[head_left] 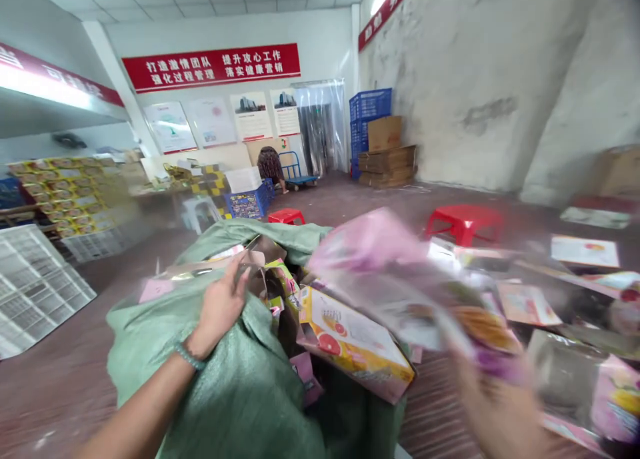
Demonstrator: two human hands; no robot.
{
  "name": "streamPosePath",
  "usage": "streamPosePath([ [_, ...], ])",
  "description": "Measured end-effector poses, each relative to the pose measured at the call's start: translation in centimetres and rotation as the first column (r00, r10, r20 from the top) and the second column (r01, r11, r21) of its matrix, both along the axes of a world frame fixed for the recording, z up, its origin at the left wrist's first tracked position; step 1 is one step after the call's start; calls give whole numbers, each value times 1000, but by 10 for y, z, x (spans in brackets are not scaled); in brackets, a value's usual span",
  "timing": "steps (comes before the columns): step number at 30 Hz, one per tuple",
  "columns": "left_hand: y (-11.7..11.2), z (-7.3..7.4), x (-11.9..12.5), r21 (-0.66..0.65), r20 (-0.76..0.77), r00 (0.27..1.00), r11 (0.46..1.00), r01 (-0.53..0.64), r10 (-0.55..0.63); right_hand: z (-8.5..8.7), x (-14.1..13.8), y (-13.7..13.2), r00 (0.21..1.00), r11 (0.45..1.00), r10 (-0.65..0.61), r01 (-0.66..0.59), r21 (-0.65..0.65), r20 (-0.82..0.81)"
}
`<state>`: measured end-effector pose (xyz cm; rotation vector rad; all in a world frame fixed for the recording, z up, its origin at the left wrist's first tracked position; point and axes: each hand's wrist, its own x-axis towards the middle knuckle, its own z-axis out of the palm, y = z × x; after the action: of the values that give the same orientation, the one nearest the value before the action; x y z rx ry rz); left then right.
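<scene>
My left hand grips the rim of a large green woven sack, its fingers curled over the edge by a clear plastic sheet. The sack holds colourful printed cartons, among them a yellow one with fruit pictures. My right hand is low at the right and smeared by motion. It holds up a bundle of pink and clear plastic packets over the sack's mouth.
Loose printed packets lie scattered on the floor at right. Red plastic stools stand behind the sack. A white plastic grid crate leans at left. Stacked cartons, blue crates and a bent-over person are at the back.
</scene>
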<state>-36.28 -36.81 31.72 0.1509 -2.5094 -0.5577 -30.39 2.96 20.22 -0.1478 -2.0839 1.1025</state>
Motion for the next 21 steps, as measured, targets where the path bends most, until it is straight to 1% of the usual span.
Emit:
streamPosePath([
  [1, 3, 4, 12, 46, -112, 994, 999, 16, -11, 5, -11, -33, 998, 998, 34, -31, 58, -61],
  [2, 6, 8, 25, 74, -239, 971, 996, 46, -27, 8, -24, -65, 983, 981, 103, -76, 176, -152],
  [3, 10, 12, 39, 76, -366, 930, 994, 79, -46, 12, -40, -96, 953, 941, 204, -127, 315, -224],
  [4, 13, 16, 52, 54, -471, 879, 993, 109, -71, 15, -56, -124, 916, 878, 306, -166, 448, -261],
  [5, 17, 21, 62, 14, -546, 832, 992, 127, -99, 18, -72, -149, 879, 804, 392, -185, 565, -271],
  [6, 20, 26, 67, -33, -579, 805, 990, 135, -129, 23, -86, -170, 856, 731, 454, -199, 653, -247],
  [7, 22, 31, 66, -75, -565, 811, 989, 130, -149, 27, -97, -188, 845, 671, 492, -212, 711, -212],
  [8, 22, 35, 59, -109, -506, 849, 988, 110, -151, 32, -105, -203, 838, 625, 516, -227, 747, -176],
  [9, 21, 38, 47, -147, -410, 903, 986, 76, -130, 37, -109, -213, 835, 593, 533, -252, 765, -138],
  [10, 19, 39, 29, -194, -286, 954, 980, 39, -95, 41, -111, -219, 824, 567, 556, -278, 776, -111],
  [11, 16, 38, 9, -258, -147, 988, 966, 5, -44, 44, -109, -221, 805, 539, 585, -300, 788, -94],
  [12, 12, 35, -11, -335, -18, 1000, 942, 11, -19, 46, -106, -219, 779, 502, 622, -316, 805, -82],
  [14, 6, 23, -46, -463, 187, 982, 881, 100, -13, 45, -98, -205, 732, 433, 680, -354, 829, -42],
  [15, 3, 16, -59, -500, 259, 966, 855, 140, -7, 42, -95, -194, 718, 429, 695, -379, 820, -32],
  [16, 0, 9, -68, -521, 305, 952, 839, 157, 11, 37, -93, -179, 715, 465, 698, -401, 789, -48],
  [17, -2, 3, -73, -533, 327, 944, 833, 150, 39, 30, -93, -162, 738, 550, 669, -416, 724, -84],
  [18, -5, -1, -77, -539, 324, 944, 833, 127, 65, 21, -96, -144, 791, 673, 596, -399, 624, -137],
  [19, -8, -4, -79, -534, 310, 948, 839, 110, 73, 11, -100, -126, 867, 802, 467, -332, 497, -175],
  [20, -11, -6, -82, -504, 285, 957, 858, 96, 60, 0, -107, -109, 939, 902, 302, -226, 368, -163],
  [21, -14, -7, -84, -449, 248, 968, 890, 82, 36, -12, -114, -94, 986, 958, 145, -119, 262, -85],
])
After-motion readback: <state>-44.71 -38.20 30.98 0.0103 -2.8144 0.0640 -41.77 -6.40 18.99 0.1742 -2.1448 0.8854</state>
